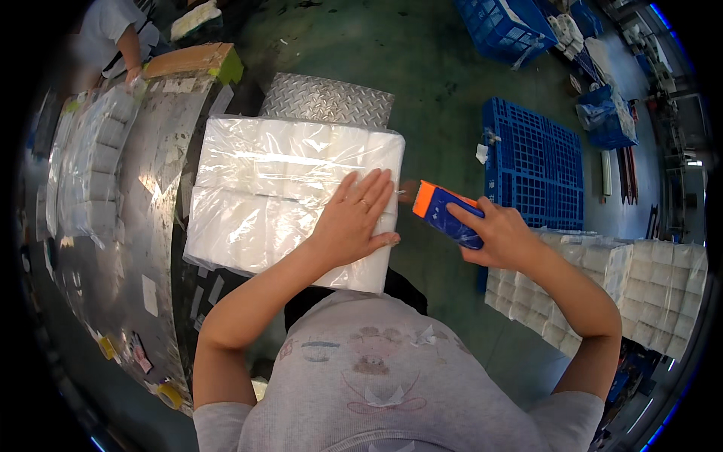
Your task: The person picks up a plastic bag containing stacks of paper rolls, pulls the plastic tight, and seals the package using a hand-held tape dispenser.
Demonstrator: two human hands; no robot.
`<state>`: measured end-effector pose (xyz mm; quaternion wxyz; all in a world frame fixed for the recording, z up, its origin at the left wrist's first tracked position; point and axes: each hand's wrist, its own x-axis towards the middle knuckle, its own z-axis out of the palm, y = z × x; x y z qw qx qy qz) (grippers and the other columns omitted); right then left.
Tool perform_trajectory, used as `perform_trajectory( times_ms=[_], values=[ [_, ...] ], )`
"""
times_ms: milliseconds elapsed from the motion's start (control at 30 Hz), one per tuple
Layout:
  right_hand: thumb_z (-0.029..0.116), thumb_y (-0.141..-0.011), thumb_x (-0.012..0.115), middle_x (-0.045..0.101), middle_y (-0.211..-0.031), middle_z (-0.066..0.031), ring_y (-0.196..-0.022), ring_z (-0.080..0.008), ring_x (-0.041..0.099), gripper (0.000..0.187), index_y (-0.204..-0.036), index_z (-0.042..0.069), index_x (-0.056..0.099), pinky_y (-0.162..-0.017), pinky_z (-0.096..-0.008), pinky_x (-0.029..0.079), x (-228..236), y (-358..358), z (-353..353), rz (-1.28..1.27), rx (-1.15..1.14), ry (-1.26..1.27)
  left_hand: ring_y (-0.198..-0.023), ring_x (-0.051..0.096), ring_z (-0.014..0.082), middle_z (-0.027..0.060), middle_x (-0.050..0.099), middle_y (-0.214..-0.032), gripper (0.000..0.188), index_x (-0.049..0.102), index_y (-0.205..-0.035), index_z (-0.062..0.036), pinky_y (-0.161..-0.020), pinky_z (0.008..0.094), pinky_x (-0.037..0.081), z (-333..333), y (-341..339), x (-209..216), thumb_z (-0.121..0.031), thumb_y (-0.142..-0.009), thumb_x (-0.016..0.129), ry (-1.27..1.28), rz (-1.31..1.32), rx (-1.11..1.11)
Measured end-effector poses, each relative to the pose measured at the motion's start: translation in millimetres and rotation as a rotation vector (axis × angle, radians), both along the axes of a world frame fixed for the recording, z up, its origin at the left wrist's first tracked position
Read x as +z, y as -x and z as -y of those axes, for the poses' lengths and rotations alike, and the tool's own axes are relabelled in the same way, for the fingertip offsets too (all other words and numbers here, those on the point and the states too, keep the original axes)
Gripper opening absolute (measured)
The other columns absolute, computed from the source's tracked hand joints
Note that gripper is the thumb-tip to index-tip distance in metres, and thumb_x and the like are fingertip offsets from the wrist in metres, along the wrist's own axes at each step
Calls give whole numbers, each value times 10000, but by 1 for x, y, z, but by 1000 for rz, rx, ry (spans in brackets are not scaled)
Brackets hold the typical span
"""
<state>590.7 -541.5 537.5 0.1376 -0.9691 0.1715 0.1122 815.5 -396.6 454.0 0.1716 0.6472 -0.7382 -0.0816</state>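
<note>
A large clear-plastic pack of white rolls or bundles (260,154) sits in front of me, its wrap shiny and creased. My left hand (358,215) lies flat on its right part, fingers stretched out, with a ring on one finger. Just off the pack's right side, my right hand (497,233) grips a flat, boxy blue tool with an orange end and edge (448,215). The tool's orange end points toward the pack without touching it. Its exact kind I cannot make out. Beneath the pack's far side shows a diamond-patterned metal plate (327,99).
To my left runs a worn metal table (151,226) with another wrapped pack (102,162) and yellow tape rolls (169,395). Another person (124,38) stands at its far end. Rightward are a blue pallet (535,162), stacked white packs (610,286) and a blue crate (504,30).
</note>
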Motion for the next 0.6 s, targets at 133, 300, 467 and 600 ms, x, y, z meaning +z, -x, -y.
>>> perform_trajectory(
  times_ms=[133, 300, 467, 600],
  values=[
    [328, -641, 642, 605, -769, -207, -709, -342, 621, 518, -1092, 76, 600, -658, -396, 497, 7, -46, 13, -158, -195, -79, -1301, 295, 253, 157, 404, -1340, 702, 473, -1219, 51, -1084, 423, 180, 16, -1, 0, -526, -819, 494, 33, 100, -173],
    [307, -659, 630, 634, -731, -212, -718, -335, 633, 470, -1031, 20, 630, -703, -353, 504, -1, -8, 38, -365, -303, 100, -1195, 417, 256, 147, 592, -1079, 606, 599, -1068, 30, -1058, 422, 222, 43, 8, 1, -515, -828, 489, -127, 270, -307],
    [247, -634, 686, 619, -991, -159, -912, -239, 610, 643, -1209, 10, 521, -810, -298, 470, 36, 28, 12, 365, -738, -521, -842, 611, 246, 92, 649, -767, 528, 648, -898, 2, -952, 385, 348, 61, 14, -6, -491, -861, 465, -306, 166, -438],
    [229, -555, 751, 481, -1220, -136, -1088, -198, 509, 913, -1321, -52, 341, -943, -295, 386, 25, 46, -43, 903, -827, -968, -743, 622, 207, 107, 634, -764, 593, 630, -858, 5, -783, 332, 455, 51, 5, 19, -538, -890, 393, -540, -1530, 212]
  ],
)
